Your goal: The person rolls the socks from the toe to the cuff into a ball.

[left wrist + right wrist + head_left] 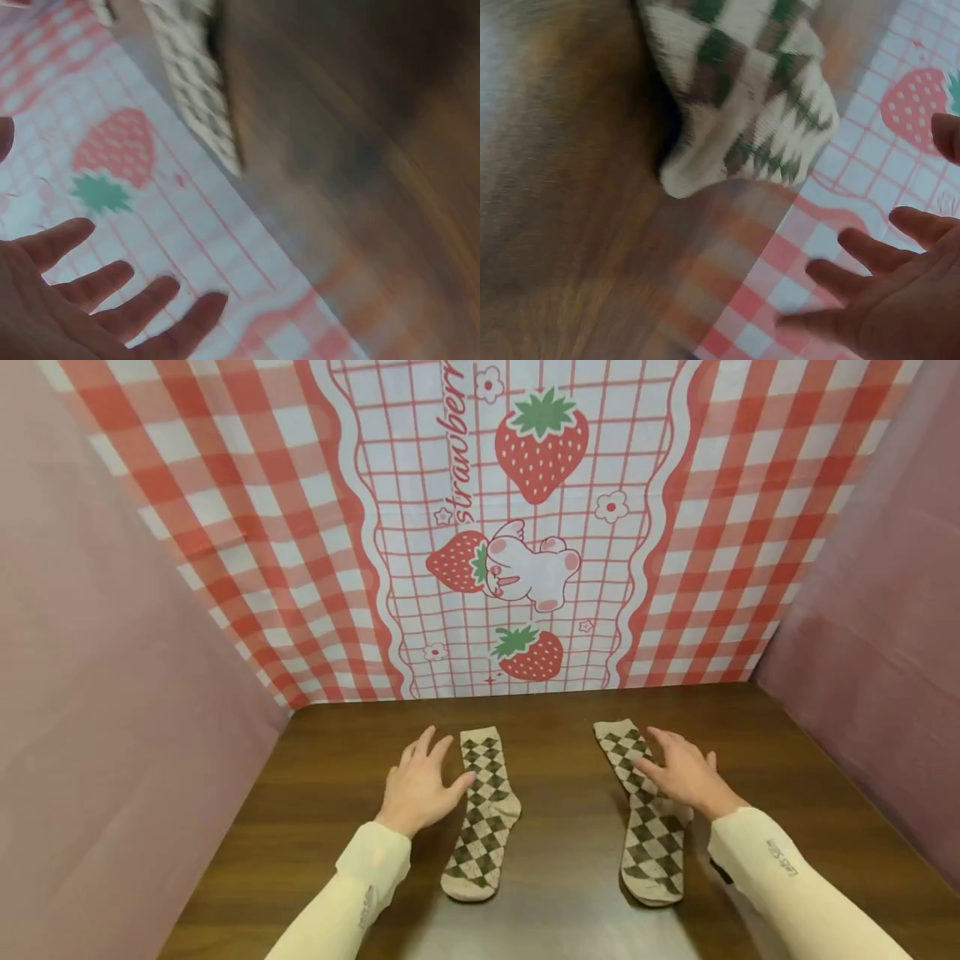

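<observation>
Two cream socks with a dark diamond pattern lie flat on the brown table, cuffs toward the back and toes toward me. Beside the left sock (483,827) is my left hand (418,787), fingers spread, its thumb overlapping the sock's edge in the head view. My right hand (686,772) hovers by the upper leg of the right sock (651,852), with thumb and fingers apart and part of the heel hidden behind it. Both wrist views show fingers loosely extended with nothing held; the sock (735,82) appears close in the right wrist view.
The wooden table (562,827) ends at a back wall of red gingham cloth (247,527) printed with strawberries. Pink cloth (112,693) hangs on the left, and another pink cloth (870,610) on the right. A strip of table separates the socks.
</observation>
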The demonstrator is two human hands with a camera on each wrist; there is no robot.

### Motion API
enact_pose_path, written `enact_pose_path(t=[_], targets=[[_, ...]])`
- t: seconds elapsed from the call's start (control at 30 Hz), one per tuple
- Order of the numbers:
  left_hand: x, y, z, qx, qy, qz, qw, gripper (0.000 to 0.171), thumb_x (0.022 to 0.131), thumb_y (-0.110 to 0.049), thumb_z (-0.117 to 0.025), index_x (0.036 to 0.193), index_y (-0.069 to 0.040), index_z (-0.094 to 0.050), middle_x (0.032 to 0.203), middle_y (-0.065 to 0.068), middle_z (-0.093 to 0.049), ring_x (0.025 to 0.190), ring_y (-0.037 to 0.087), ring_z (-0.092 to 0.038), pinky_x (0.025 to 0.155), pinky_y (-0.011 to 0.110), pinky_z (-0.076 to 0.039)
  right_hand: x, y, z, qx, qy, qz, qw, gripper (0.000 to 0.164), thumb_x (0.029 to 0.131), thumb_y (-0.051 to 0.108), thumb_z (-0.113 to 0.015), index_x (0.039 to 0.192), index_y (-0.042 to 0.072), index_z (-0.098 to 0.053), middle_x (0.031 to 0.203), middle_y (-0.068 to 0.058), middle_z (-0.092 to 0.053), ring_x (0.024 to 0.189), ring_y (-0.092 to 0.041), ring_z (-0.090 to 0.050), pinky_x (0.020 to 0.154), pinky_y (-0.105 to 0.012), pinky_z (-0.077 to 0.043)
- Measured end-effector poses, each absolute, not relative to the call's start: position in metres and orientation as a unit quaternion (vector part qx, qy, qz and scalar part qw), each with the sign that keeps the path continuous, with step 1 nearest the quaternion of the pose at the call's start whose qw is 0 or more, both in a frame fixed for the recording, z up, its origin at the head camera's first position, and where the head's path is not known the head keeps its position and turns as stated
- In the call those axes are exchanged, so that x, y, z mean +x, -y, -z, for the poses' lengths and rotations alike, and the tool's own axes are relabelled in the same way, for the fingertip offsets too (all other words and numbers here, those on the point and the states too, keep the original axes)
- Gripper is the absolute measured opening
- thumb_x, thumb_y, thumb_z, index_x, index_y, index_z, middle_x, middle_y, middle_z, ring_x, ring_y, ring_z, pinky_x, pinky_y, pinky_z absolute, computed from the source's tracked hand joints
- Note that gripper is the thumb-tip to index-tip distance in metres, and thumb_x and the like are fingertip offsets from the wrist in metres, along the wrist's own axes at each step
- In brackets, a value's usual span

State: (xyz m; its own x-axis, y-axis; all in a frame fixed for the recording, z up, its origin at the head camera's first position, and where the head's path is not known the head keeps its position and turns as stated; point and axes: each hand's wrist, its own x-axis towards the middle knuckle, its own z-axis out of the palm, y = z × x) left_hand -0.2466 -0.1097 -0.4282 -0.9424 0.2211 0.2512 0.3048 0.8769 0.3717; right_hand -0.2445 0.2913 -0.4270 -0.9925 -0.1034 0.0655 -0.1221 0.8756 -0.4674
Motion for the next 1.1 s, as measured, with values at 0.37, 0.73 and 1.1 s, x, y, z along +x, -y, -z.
enact_pose_path(t=[0.37, 0.73, 1.1], targets=[[-0.216, 0.046, 0.425, -0.137, 0.882, 0.449, -0.040, 0.056, 0.096, -0.052, -0.058, 0.137, -0.014, -0.056, 0.135, 0.009, -0.055, 0.111, 0.028, -0.060, 0.087, 0.048, -0.049, -0.275, -0.322, 0.425, -0.015, 0.847, -0.517, -0.119, 0.075, 0.106, 0.038, -0.043, 0.152, -0.013, -0.012, 0.152, -0.039, -0.021, 0.137, -0.052, -0.029, 0.106, -0.058, -0.033], [-0.192, -0.023, 0.447, -0.059, 0.731, 0.633, -0.248, 0.039, 0.096, -0.031, -0.063, 0.123, -0.003, -0.059, 0.112, 0.010, -0.062, 0.094, 0.030, -0.064, 0.065, 0.046, -0.057, -0.297, -0.343, 0.438, -0.082, 0.703, -0.680, -0.191, 0.064, 0.109, 0.026, -0.032, 0.154, -0.008, -0.002, 0.156, -0.035, -0.012, 0.144, -0.044, -0.020, 0.112, -0.049, -0.027], [-0.191, -0.064, 0.458, 0.004, 0.661, 0.669, -0.340, 0.035, 0.095, -0.024, -0.061, 0.122, -0.001, -0.059, 0.106, 0.016, -0.062, 0.088, 0.031, -0.066, 0.066, 0.048, -0.058, -0.319, -0.347, 0.424, -0.146, 0.721, -0.650, -0.193, 0.063, 0.105, 0.019, -0.046, 0.152, -0.011, -0.017, 0.156, -0.030, -0.023, 0.141, -0.040, -0.032, 0.104, -0.042, -0.041]])
